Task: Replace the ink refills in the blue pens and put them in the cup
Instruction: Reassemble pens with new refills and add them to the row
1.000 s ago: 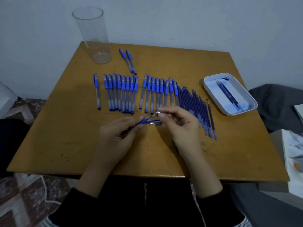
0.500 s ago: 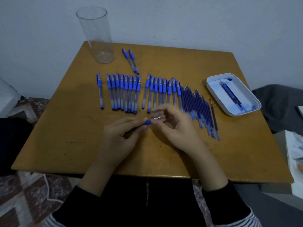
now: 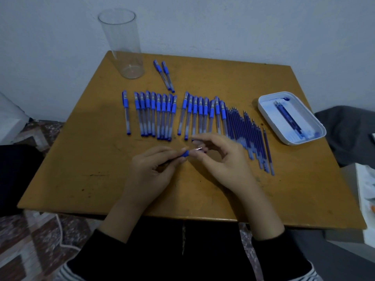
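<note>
At the near middle of the table [image 3: 81,159], a pen [image 3: 185,154] is held between two hands brought close together. Its barrel is gripped in the curled fingers of the left hand [image 3: 150,171], and its metal tip is pinched by the right hand [image 3: 225,161]. Its long axis is laid nearly left to right, the tip pointed right and slightly away. Beyond the hands a row of pens [image 3: 172,116] is laid near to far, blue ends away, with refills [image 3: 249,136] fanned just to its right. Farther right a tray [image 3: 261,102] is set, a few more laid in it. Two pens [image 3: 164,76] lie behind the row, and the cup [image 3: 121,43] is stood upright at the far left corner.
</note>
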